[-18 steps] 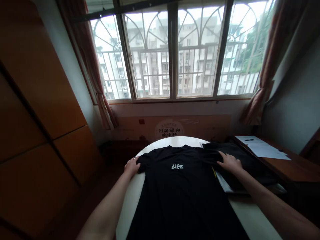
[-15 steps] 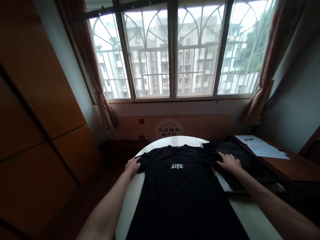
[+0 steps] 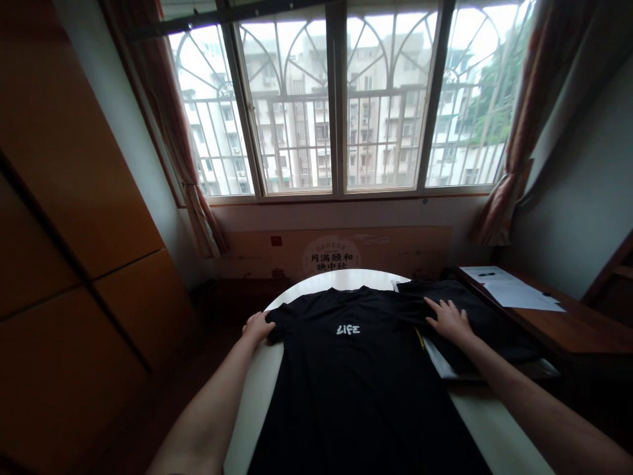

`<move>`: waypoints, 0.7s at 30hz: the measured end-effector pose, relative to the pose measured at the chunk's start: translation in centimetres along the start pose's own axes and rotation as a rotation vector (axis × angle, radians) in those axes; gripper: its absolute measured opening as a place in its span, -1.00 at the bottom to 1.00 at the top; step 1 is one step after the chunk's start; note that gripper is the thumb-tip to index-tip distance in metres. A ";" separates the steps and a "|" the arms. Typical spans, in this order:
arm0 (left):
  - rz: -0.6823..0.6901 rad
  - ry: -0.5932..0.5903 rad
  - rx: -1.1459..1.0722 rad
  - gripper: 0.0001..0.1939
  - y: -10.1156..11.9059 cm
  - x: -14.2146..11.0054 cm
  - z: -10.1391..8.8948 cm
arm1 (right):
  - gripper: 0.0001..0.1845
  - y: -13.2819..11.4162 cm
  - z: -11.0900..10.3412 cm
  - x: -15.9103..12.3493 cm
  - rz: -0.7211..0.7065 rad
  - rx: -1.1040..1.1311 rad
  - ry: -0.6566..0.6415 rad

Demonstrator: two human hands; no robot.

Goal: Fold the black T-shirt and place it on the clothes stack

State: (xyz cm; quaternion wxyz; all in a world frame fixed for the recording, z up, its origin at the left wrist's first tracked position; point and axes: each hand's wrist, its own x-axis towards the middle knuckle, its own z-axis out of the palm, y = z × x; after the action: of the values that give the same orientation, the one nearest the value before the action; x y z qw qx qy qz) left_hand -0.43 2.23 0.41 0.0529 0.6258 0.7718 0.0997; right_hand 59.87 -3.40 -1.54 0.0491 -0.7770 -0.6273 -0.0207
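On the white counter (image 3: 257, 402) before us lies a black T-shirt (image 3: 356, 389), spread flat. Our left hand (image 3: 257, 326) pinches its left sleeve; our right hand (image 3: 449, 318) rests flat, fingers loose, on its right sleeve.

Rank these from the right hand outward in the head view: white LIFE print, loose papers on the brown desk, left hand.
1. White LIFE print, on the black T-shirt, just left of the right hand.
2. Loose white papers, rightward on the brown desk.
3. Left hand, at the opposite sleeve.
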 end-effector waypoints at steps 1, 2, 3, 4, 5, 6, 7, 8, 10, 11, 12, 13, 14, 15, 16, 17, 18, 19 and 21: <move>-0.009 -0.008 0.005 -0.39 0.1 0.1 0.1 | -0.32 0.0 0.0 0.1 0.014 -0.004 0.006; -0.021 -0.015 0.011 -0.39 0.1 0.2 0.2 | -0.31 0.1 0.0 0.2 0.028 -0.004 0.013; -0.034 -0.019 0.018 -0.39 0.2 0.2 0.3 | -0.30 0.2 0.0 0.3 0.044 -0.004 0.020; -0.047 -0.016 0.023 -0.40 0.2 0.2 0.5 | -0.28 0.3 0.1 0.5 0.062 -0.003 0.030; -0.061 -0.010 0.028 -0.40 0.2 0.2 0.6 | -0.27 0.4 0.2 0.6 0.078 -0.004 0.040; -0.077 -0.002 0.032 -0.40 0.2 0.1 0.7 | -0.25 0.5 0.3 0.7 0.092 -0.004 0.048; -0.092 0.008 0.036 -0.41 0.2 0.0 0.9 | -0.24 0.6 0.4 0.8 0.102 -0.003 0.053; -0.103 0.018 0.039 -0.41 0.1 -0.1 1.0 | -0.23 0.7 0.5 0.8 0.104 -0.002 0.054; -0.111 0.040 0.046 -0.42 -0.1 -0.4 1.2 | -0.20 0.9 0.7 0.8 0.093 0.001 0.042; -0.106 0.050 0.049 -0.42 -0.1 -0.5 1.4 | -0.19 0.9 0.8 0.7 0.083 0.000 0.031; -0.099 0.060 0.053 -0.42 -0.2 -0.6 1.5 | -0.18 1.0 0.9 0.7 0.072 -0.003 0.018; -0.090 0.069 0.055 -0.42 -0.2 -0.7 1.5 | -0.18 1.0 1.0 0.6 0.063 -0.007 0.007; -0.083 0.077 0.058 -0.42 -0.2 -0.8 1.6 | -0.19 1.1 1.2 0.6 0.059 -0.011 -0.001; -0.079 0.085 0.059 -0.43 -0.3 -0.8 1.7 | -0.19 1.1 1.4 0.5 0.056 -0.014 -0.004; -0.075 0.093 0.061 -0.43 -0.3 -0.8 1.8 | -0.20 1.1 1.7 0.5 0.056 -0.017 -0.003; -0.072 0.102 0.061 -0.43 -0.3 -0.9 1.8 | -0.21 1.2 1.9 0.5 0.058 -0.019 0.002; -0.069 0.111 0.061 -0.43 -0.3 -0.9 1.8 | -0.22 1.2 2.1 0.4 0.059 -0.022 0.010; -0.067 0.121 0.062 -0.43 -0.3 -0.9 1.9 | -0.22 1.2 2.4 0.4 0.059 -0.027 0.018; -0.060 0.143 0.062 -0.44 -0.4 -1.0 1.9 | -0.23 1.2 2.7 0.4 0.056 -0.038 0.032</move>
State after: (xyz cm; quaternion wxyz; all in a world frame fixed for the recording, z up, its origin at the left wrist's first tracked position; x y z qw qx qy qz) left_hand -0.17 1.36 -1.55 -0.0189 0.5948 0.7948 0.1186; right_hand 61.06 -3.03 -4.27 0.0449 -0.7945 -0.6040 -0.0439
